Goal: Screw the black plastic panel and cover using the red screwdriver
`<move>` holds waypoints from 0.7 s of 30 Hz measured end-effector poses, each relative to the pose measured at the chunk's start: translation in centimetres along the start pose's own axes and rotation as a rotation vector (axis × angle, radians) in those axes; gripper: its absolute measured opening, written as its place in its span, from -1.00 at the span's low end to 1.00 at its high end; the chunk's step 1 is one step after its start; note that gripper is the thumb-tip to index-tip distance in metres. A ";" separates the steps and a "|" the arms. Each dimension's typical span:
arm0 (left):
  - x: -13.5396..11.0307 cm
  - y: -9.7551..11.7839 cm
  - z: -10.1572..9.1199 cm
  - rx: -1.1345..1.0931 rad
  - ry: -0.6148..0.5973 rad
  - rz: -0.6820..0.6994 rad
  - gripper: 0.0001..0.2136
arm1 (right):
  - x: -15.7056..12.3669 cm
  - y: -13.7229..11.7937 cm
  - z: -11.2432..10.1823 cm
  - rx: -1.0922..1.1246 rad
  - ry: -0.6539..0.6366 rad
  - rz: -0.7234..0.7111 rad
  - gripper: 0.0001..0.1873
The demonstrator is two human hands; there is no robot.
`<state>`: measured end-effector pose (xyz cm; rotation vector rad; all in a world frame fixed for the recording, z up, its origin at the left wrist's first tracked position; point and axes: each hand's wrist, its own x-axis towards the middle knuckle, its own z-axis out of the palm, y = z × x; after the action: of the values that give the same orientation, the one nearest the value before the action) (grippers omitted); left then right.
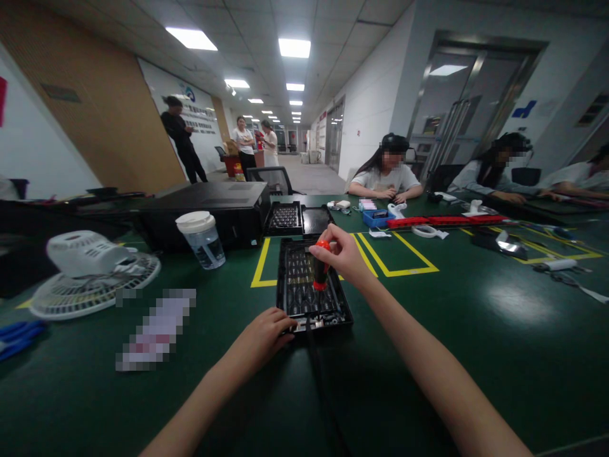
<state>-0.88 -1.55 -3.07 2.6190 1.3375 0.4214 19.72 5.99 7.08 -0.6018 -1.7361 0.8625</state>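
Observation:
My right hand is closed around a screwdriver with a red and black handle. The screwdriver stands nearly upright, its shaft pointing down at the near end of a black rectangular housing. Rows of shiny, lens-like cups fill most of that housing, and small metal parts show along its near end. Whether the tip sits in a screw is too small to tell. My left hand grips the near left corner of the housing, fingertips on its edge. A black cable runs from the near end towards me.
Behind the housing lies a similar opened black case. On the left are a lidded plastic cup, a white fan and a large black box. A blue tray and white tape roll lie right. Co-workers sit beyond.

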 end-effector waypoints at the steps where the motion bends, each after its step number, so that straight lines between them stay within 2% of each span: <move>1: 0.0 0.0 0.0 0.000 0.000 -0.001 -0.80 | 0.0 0.0 0.0 -0.007 0.001 0.004 -0.65; 9: 0.0 0.1 -0.1 0.001 -0.009 -0.014 -0.79 | -0.2 -0.3 0.6 -0.005 0.003 0.039 -0.64; 21: -0.1 0.1 -0.1 -0.001 -0.014 -0.026 -0.78 | -0.3 0.2 1.3 -0.054 0.063 -0.011 -0.70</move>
<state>-0.90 -1.64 -2.96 2.5960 1.3647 0.3997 18.59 5.54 6.50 -0.6479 -1.7085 0.7823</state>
